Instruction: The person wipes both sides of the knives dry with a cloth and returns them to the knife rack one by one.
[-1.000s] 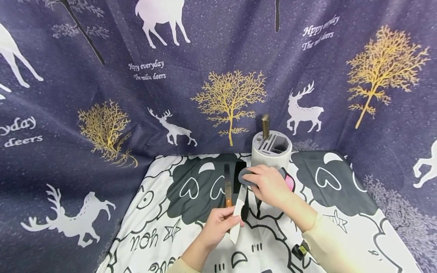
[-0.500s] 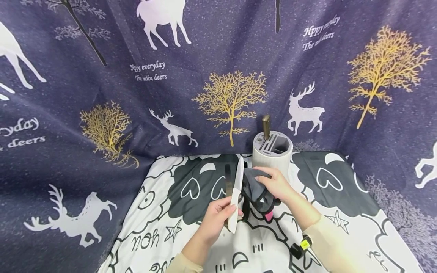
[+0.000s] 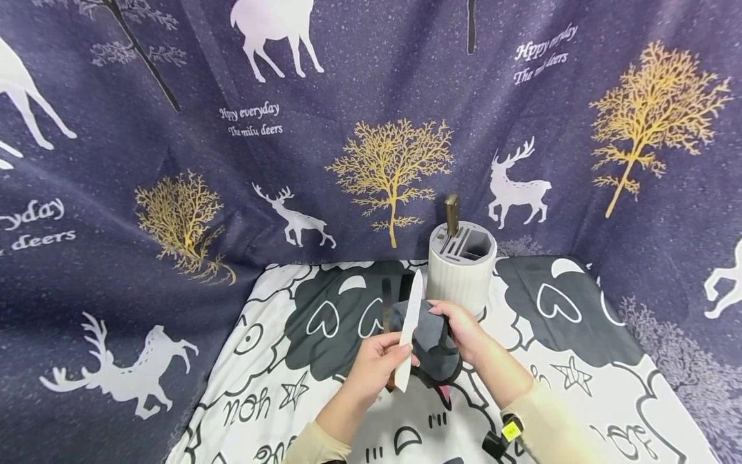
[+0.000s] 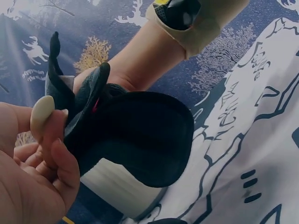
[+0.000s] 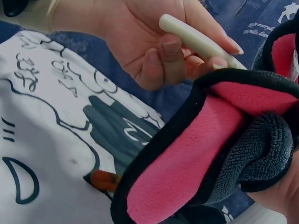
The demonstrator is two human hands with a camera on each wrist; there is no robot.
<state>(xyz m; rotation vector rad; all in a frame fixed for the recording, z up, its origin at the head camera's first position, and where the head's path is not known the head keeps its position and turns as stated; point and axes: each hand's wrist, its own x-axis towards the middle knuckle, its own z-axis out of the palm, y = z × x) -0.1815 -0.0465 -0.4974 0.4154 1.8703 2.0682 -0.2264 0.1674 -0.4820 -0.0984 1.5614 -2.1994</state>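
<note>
My left hand [image 3: 377, 362] holds a knife [image 3: 413, 308] by its white handle, with the pale blade pointing up and away. In the right wrist view the handle [image 5: 194, 39] lies between the thumb and fingers. My right hand [image 3: 466, 330] grips a dark grey cloth [image 3: 437, 354] by its upper edge, and part of the cloth hangs behind the blade. The cloth's other side is bright pink [image 5: 187, 154] with a black border. Whether the cloth touches the blade cannot be told.
A ribbed white knife block [image 3: 460, 278] stands behind the hands, with one knife handle [image 3: 451, 216] sticking out. Another knife [image 3: 387, 303], its handle [image 5: 103, 180] orange-brown, lies on the patterned sheet [image 3: 324, 412]. A black flat object [image 3: 407, 283] lies beside it.
The cloth was folded over the blade, then came off to the right, showing the blade. Now the right hand has brought it lower and back left, beside the knife.
</note>
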